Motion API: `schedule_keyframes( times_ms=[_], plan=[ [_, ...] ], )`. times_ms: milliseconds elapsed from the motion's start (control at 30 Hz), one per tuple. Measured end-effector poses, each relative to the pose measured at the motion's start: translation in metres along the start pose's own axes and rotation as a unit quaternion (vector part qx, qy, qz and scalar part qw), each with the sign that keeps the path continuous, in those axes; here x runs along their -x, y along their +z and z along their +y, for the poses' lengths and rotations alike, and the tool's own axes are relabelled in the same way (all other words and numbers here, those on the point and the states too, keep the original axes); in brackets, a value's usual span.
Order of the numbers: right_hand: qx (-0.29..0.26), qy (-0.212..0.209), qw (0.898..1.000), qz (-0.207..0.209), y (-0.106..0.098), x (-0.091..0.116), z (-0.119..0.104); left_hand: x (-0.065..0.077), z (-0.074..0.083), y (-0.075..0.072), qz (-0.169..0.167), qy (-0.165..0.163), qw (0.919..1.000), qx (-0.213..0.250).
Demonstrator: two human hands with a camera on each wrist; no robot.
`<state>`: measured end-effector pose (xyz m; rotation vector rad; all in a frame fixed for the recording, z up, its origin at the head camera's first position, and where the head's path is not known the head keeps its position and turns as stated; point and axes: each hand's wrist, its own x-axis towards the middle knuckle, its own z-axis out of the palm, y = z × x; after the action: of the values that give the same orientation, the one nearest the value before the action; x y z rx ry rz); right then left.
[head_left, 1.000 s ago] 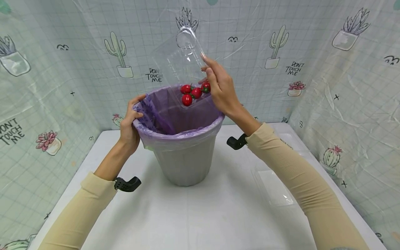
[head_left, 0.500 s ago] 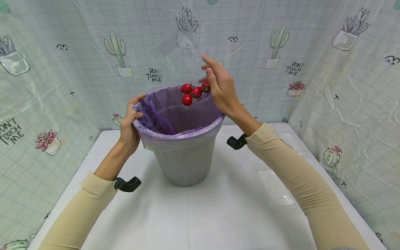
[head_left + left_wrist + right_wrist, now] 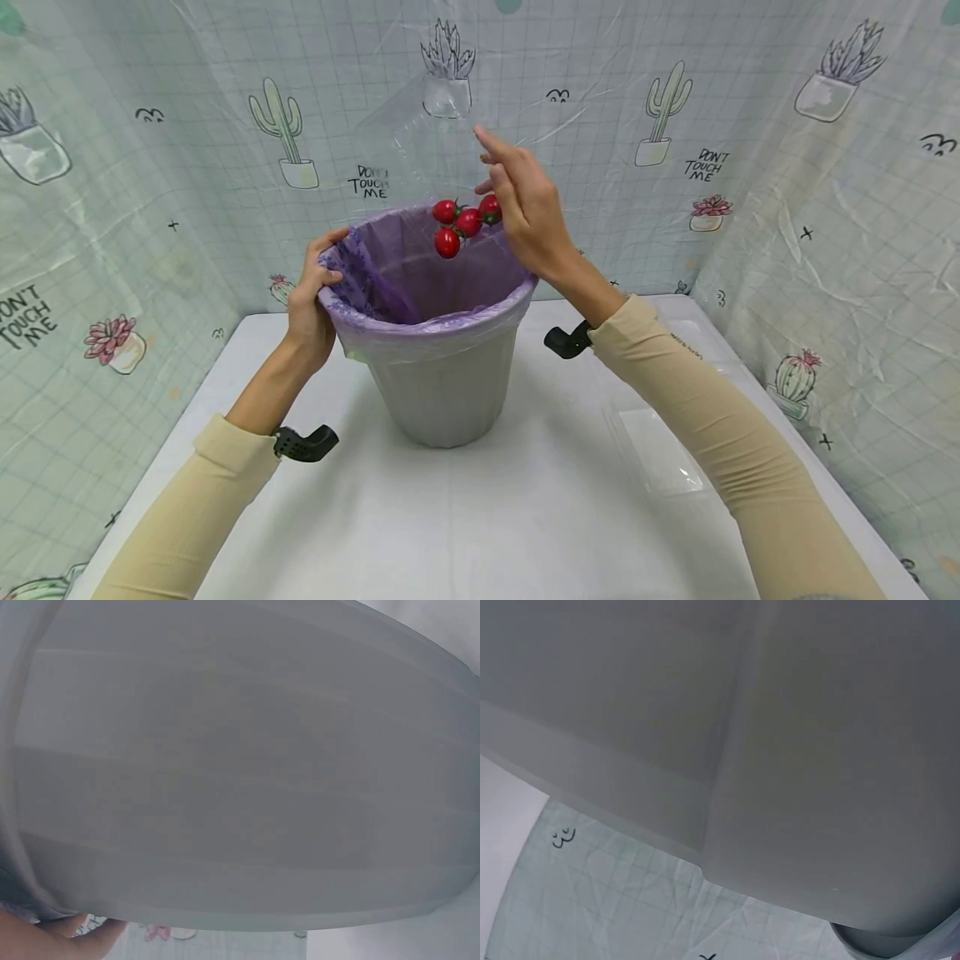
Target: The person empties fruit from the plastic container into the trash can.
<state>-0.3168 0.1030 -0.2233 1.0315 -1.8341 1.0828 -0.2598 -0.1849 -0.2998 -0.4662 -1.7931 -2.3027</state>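
Observation:
A grey trash can, lined with a purple bag, stands on the table tilted a little. My left hand grips its rim at the left, thumb over the edge. Above the opening, my right hand holds a clear plastic box by its right side; the box is steeply tilted and hard to make out against the curtain. Several red cherry tomatoes on a green stem lie at its lower end, partly behind my right hand. The can's wall fills most of both wrist views.
Flat clear plastic pieces lie on the white table at the right, partly under the right sleeve. A curtain printed with cacti surrounds the table on three sides.
The clear box has tipped further, its far end dropping from view, and the tomatoes have shifted slightly left. My right fingertips moved a little left; the left hand and can stayed put.

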Motion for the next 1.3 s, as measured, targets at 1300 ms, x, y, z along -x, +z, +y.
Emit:
schedule_keyframes(
  times_ms=[1300],
  plan=[
    [-0.203, 0.280, 0.932, 0.111, -0.116, 0.044, 0.041, 0.000, -0.002, 0.001, 0.004, 0.013, 0.9999, 0.010]
  ],
)
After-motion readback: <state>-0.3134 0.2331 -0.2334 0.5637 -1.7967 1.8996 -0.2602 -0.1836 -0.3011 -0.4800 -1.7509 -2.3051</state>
